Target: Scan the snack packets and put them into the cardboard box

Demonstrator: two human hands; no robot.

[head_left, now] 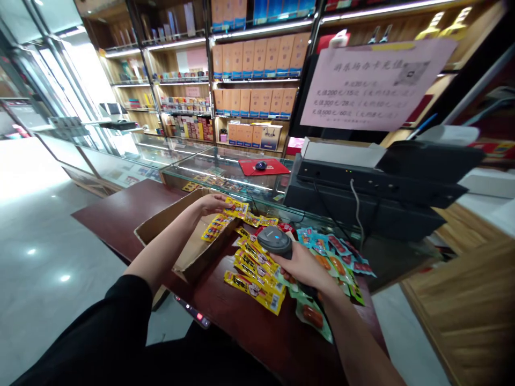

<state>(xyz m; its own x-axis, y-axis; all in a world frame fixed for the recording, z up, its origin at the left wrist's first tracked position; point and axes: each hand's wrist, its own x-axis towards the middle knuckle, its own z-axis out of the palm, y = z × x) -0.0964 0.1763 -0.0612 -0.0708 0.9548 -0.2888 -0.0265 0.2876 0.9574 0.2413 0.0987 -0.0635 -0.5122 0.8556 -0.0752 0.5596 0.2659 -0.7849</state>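
Observation:
My left hand (213, 204) pinches a yellow snack packet (236, 207) above the far right edge of an open cardboard box (183, 257). More yellow packets (217, 227) lie inside that box. In my right hand (302, 262) is a dark grey barcode scanner (274, 240), its head pointing toward the held packet and a small blue light showing on top. Beneath the scanner, long yellow snack packets (255, 291) lie overlapped on the dark red table. Blue packets (311, 238) and green sausage packets (313, 315) are spread to the right, partly hidden by my right hand and forearm.
A glass display counter (209, 166) runs behind the table, with a red mouse pad (263, 167) on it. At right stands a black checkout machine (362, 182) with cables and a pink paper sign (370, 86). A phone (192, 312) sits near the table's front edge.

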